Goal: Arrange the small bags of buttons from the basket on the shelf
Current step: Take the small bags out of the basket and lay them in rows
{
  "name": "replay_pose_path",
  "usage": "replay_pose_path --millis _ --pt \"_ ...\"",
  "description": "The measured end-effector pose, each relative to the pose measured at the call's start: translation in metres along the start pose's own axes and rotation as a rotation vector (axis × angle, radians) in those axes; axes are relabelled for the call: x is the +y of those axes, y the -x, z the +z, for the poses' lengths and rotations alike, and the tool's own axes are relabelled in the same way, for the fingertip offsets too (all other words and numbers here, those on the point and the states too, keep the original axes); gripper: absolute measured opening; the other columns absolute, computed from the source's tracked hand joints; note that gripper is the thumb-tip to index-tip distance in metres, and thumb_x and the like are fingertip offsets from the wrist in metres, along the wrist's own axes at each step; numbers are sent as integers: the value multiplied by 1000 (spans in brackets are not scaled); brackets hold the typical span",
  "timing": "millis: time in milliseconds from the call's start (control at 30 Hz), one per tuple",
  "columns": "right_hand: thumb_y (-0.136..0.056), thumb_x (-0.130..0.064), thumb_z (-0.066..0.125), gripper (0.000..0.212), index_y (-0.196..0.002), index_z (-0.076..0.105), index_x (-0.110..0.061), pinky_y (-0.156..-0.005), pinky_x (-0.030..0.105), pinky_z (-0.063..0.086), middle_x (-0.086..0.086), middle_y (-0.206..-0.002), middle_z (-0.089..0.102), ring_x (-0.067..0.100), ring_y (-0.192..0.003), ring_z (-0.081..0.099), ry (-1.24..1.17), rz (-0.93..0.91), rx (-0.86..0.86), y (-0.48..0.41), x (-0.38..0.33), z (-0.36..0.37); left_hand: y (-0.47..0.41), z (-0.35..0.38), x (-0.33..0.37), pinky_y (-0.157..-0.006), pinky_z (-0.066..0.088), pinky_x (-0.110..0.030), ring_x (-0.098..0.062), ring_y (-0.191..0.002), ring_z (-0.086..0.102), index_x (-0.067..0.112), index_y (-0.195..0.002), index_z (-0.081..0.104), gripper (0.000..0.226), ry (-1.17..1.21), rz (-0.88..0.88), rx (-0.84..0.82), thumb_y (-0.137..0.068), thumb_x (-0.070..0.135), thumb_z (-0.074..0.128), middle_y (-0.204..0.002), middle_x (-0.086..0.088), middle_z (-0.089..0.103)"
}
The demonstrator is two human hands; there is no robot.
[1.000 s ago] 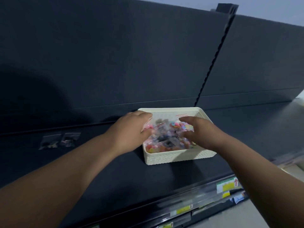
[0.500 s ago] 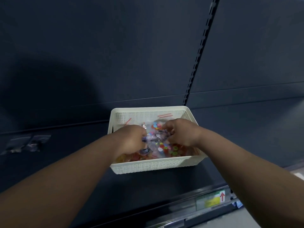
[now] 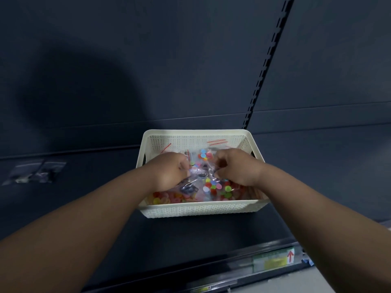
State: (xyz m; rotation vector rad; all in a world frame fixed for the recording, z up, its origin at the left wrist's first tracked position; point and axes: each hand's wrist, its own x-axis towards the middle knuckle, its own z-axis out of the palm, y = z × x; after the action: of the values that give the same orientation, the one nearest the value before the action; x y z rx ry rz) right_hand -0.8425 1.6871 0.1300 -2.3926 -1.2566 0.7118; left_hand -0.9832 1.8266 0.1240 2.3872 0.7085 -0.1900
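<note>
from the head cam: both hands are working inside the one cream perforated plastic basket (image 3: 196,132). the left hand (image 3: 169,172) and right hand (image 3: 234,168) are each pinching an end of a small clear plastic bag of buttons (image 3: 201,173), so it's stretching left-right between them just above the pile. two small clear bags (image 3: 35,172) are lying on the dark shelf (image 3: 317,176) well off to the left, so i'm guessing the left hand's nearer for placing. the basket's bags are overlapping too much to count.
</note>
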Motion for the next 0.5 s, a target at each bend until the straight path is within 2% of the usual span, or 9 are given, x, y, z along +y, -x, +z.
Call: replay_pose_path --millis 100,200,267,333,400,500 --pt "-87 -6 61 16 -79 58 -19 -61 27 48 0 -77 62 16 -69 60 -246 48 35 0 2 -7 0 -1 -1 -77 40 -25 -16 -98 54 21 -106 64 20 2 -9 10 -93 12 52 -113 0 58" --pt "-91 -1 54 13 -101 60 -8 -54 31 48 8 -78 63 11 -56 62 -522 96 -18 3 1 -12 1 2 -1 -73 45 -25 -19 -104 56 31 -119 60 45 -75 19 -16 -87 1 52 -123 -3 53" --pt "-92 3 52 18 -102 60 -10 -49 26 49 4 -79 64 8 -55 65 -651 117 -37 4 1 -14 1 3 0 -84 48 -29 -19 -113 50 35 -133 50 61 -127 51 -28 -84 0 55 -125 -4 46" --pt "-90 4 55 20 -99 60 -12 -49 19 49 2 -76 64 6 -54 65 -721 137 -39 4 2 -14 1 4 1 -97 46 -35 -18 -120 46 36 -137 46 67 -132 77 -31 -82 -1 58 -124 -5 45" --pt "-89 0 60 15 -99 60 -11 -51 18 48 2 -72 63 6 -53 62 -719 151 -33 5 2 -14 2 4 1 -97 46 -36 -18 -117 49 34 -134 50 62 -170 98 -14 -82 2 61 -121 -3 47" --pt "-87 -7 65 10 -90 57 -12 -51 21 47 3 -67 63 7 -52 59 -708 164 -23 5 4 -12 2 5 1 -79 48 -31 -16 -92 51 28 -110 56 33 -311 146 59 -82 13 65 -105 0 53"
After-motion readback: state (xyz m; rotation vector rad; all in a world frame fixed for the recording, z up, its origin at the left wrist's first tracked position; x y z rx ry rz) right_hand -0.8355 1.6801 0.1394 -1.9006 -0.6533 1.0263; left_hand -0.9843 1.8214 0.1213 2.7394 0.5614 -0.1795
